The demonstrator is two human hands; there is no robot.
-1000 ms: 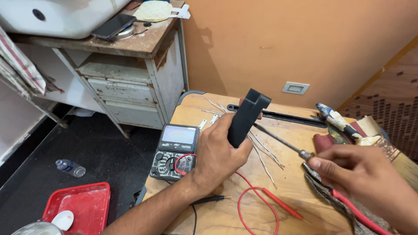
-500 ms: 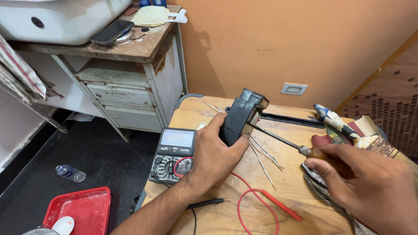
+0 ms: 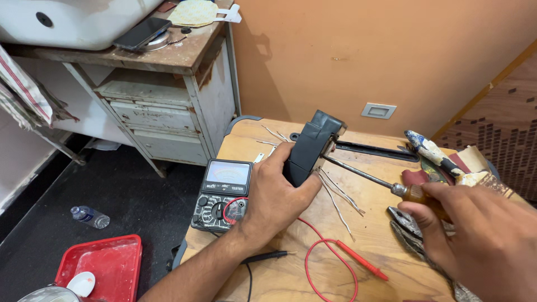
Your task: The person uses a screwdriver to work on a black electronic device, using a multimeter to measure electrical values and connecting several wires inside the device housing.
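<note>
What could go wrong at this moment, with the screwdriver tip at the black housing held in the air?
The left hand holds the black housing unsupported above the table, so the screwdriver in the right hand might slip off and jab the left hand's fingers. The red lead and loose wires lie under the work; a dropped housing could snag them or hit the multimeter.

left hand: bare, no ring, no glove | left forearm, lower centre: bare, sleeveless in view, no watch or band | right hand, lower right: bare, no ring, wrist cut off by frame edge
</note>
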